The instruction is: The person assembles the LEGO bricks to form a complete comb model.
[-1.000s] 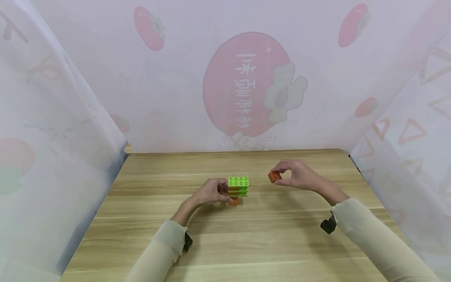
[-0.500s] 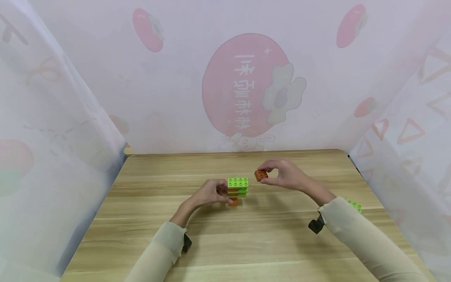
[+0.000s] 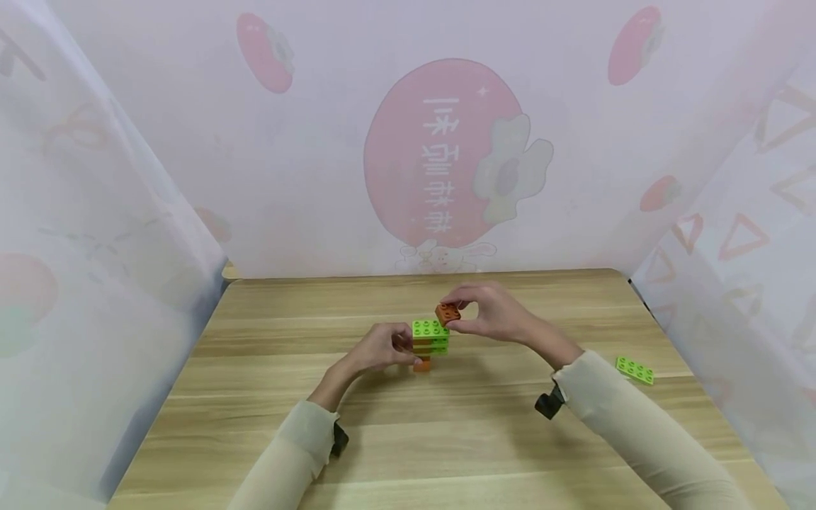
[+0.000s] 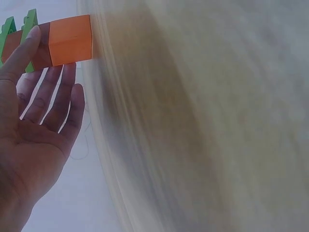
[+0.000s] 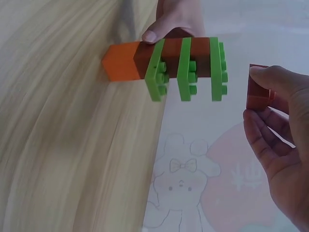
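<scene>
A stack of toy building bricks (image 3: 431, 329) stands upright on the table, with a green studded plate on top. Seen from the right wrist, green plates (image 5: 185, 72) alternate with brown bricks (image 5: 200, 59) above an orange brick (image 5: 121, 61) at the base. My left hand (image 3: 382, 347) grips the stack from its left side, the thumb lying along its front in the left wrist view. Between thumb and fingers, my right hand (image 3: 497, 313) pinches a brown brick (image 3: 448, 314), held just above the right end of the top plate. In the right wrist view, a gap separates this brick from the top studs.
A loose green studded plate (image 3: 635, 370) lies on the wooden table (image 3: 446, 439) at the right, beyond the right sleeve (image 3: 612, 393). White printed curtains (image 3: 306, 177) close in the table at the back and on both sides.
My right hand has carried the brown brick leftward from beside the stack to over its top plate. The loose green plate has come out from behind the right arm. My left hand stays put.
</scene>
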Demonstrator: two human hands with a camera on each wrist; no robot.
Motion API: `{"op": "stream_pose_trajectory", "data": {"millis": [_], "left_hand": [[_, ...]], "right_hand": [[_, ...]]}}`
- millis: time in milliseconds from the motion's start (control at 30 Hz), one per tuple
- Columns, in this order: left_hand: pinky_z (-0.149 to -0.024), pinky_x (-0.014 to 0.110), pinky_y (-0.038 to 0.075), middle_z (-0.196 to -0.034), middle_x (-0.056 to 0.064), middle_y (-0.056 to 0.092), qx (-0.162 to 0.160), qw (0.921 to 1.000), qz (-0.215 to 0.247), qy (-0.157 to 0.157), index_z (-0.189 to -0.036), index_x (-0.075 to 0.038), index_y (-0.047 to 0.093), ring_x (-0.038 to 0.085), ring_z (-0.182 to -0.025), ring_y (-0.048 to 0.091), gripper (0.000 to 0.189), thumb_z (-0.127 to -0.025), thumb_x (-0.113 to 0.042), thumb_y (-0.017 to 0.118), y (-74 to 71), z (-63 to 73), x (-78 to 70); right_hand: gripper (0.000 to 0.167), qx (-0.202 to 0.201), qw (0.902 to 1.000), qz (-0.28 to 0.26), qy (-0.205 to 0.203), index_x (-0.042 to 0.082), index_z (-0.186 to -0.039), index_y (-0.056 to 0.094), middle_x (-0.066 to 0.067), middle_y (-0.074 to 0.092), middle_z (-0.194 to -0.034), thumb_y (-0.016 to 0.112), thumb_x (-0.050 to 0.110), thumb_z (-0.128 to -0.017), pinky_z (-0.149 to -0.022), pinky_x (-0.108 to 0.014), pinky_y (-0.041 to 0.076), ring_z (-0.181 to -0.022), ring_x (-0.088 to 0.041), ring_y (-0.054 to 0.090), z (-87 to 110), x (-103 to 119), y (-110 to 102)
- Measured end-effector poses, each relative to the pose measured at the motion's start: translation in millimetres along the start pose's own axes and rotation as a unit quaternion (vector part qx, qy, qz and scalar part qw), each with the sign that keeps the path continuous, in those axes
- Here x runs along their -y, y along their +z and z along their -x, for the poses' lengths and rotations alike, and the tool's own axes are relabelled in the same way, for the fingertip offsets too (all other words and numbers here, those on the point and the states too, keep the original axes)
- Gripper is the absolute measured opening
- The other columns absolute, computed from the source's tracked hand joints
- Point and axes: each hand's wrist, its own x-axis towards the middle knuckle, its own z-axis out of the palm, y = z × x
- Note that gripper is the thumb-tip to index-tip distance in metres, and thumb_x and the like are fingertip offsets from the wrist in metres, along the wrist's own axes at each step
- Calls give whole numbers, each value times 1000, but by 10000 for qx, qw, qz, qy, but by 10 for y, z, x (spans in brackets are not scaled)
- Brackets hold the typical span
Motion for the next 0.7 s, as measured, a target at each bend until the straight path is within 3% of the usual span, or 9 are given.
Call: {"op": "stream_pose_trajectory", "data": {"millis": [233,700], "left_hand": [[-81,30,63,-103,7,76,-18,10000,-39,11,-103,-6,71,17,-91,74,26,-85,-9,91,5,0,-19],[-83,30,63,-107,9,77,63,9999,94,32,-105,-5,71,21,-95,76,26,-86,-6,89,21,-8,-24]], "right_hand": [[33,22,9995,-270,-150,3,-115,79,-6,78,-109,90,16,-87,-84,-38,64,-96,-17,73,-109,81,93],[31,21,9998,-156,-131,3,-113,79,-7,78,-105,90,17,-87,-77,-27,61,-92,-16,73,-198,91,282]]}}
